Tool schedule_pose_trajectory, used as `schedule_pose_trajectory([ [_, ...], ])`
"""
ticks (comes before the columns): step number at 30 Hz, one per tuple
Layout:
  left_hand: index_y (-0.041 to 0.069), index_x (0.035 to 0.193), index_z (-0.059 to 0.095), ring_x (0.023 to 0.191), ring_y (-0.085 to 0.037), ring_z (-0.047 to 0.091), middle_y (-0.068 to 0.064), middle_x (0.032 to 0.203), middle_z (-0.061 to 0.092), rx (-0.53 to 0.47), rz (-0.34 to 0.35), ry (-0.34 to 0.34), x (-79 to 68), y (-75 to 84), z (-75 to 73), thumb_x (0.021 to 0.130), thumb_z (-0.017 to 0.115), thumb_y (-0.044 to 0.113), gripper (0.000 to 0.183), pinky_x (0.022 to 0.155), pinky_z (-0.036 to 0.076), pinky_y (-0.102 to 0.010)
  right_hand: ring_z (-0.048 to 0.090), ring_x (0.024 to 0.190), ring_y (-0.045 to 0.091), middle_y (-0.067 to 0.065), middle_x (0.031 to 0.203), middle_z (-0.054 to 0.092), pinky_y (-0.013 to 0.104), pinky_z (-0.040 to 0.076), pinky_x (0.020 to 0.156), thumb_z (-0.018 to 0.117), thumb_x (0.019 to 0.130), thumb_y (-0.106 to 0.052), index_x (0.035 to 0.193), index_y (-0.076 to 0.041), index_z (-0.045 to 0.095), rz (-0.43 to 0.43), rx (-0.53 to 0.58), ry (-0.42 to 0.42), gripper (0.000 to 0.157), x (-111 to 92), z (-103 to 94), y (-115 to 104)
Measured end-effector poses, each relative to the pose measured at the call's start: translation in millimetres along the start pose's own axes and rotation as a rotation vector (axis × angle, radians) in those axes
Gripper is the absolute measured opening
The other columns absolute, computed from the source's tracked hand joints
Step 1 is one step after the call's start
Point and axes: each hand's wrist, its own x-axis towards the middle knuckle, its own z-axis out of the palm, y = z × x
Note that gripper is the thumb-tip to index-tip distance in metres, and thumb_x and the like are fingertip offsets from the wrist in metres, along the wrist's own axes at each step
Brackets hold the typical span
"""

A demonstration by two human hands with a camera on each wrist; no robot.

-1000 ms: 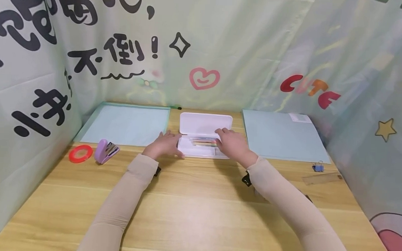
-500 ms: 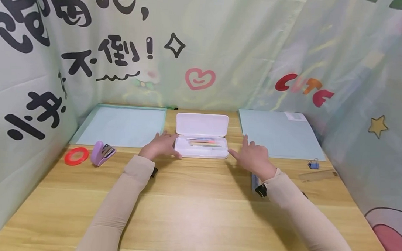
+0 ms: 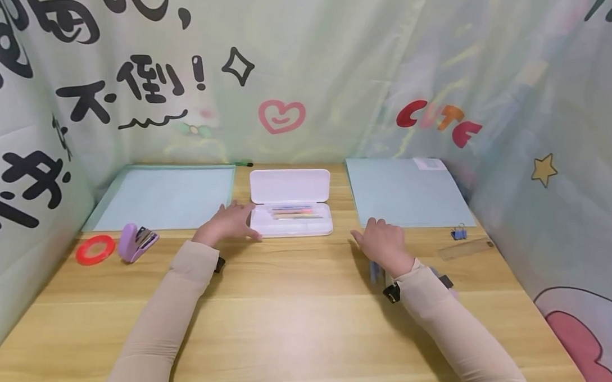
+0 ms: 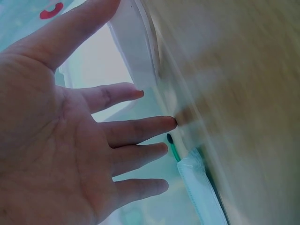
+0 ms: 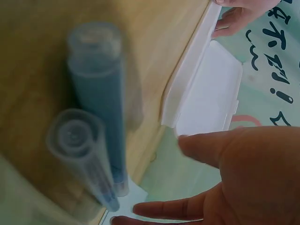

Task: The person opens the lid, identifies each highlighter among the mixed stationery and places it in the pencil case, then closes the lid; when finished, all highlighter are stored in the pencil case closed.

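A white pencil case (image 3: 289,186) lies with its lid raised at the back middle of the table, several pens and pencils (image 3: 296,213) inside. My left hand (image 3: 228,225) is at the case's left end, its fingers spread straight in the left wrist view, thumb and index finger beside the white wall. My right hand (image 3: 383,245) is to the right of the case, apart from it and holding nothing. In the right wrist view its thumb and fingers are extended. Two translucent pen-like tubes, one bluish (image 5: 96,84) and one clearer (image 5: 77,136), lie on the table near this hand, partly hidden by it in the head view.
Pale blue folders lie at the back left (image 3: 174,197) and back right (image 3: 407,192). A lilac stapler (image 3: 136,242) and a red ring (image 3: 95,250) are at the left. To the right are a blue binder clip (image 3: 458,234) and a clear ruler (image 3: 466,249). Fabric walls enclose the table.
My right hand has left the pencil case's right side and moved right, toward the tubes. My left hand stays at the case's left end. The head view has turned slightly right.
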Motion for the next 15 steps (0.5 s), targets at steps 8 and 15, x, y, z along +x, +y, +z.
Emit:
schedule_pose_trajectory([
  [8, 0.011, 0.138, 0.022, 0.126, -0.041, 0.007, -0.02, 0.136, 0.027, 0.002, -0.008, 0.001, -2.7, 0.9, -4.1, 0.066, 0.065, 0.055, 0.094, 0.096, -0.002, -0.058, 0.042, 0.049, 0.021, 0.008, 0.06, 0.041, 0.034, 0.035, 0.04, 0.047, 0.084, -0.026, 0.065, -0.004, 0.043, -0.024, 0.009, -0.099, 0.029, -3.0, 0.0, 4.2],
  [15, 0.012, 0.138, 0.022, 0.126, -0.041, 0.008, -0.019, 0.136, 0.027, 0.011, -0.004, -0.002, -0.9, 0.8, -0.5, 0.065, 0.064, 0.057, 0.095, 0.096, -0.002, -0.058, 0.043, 0.053, 0.021, 0.008, 0.064, 0.042, 0.033, 0.036, 0.042, 0.047, 0.085, -0.025, 0.058, -0.007, 0.049, -0.014, 0.022, -0.197, 0.032, -6.2, 2.4, 6.9],
])
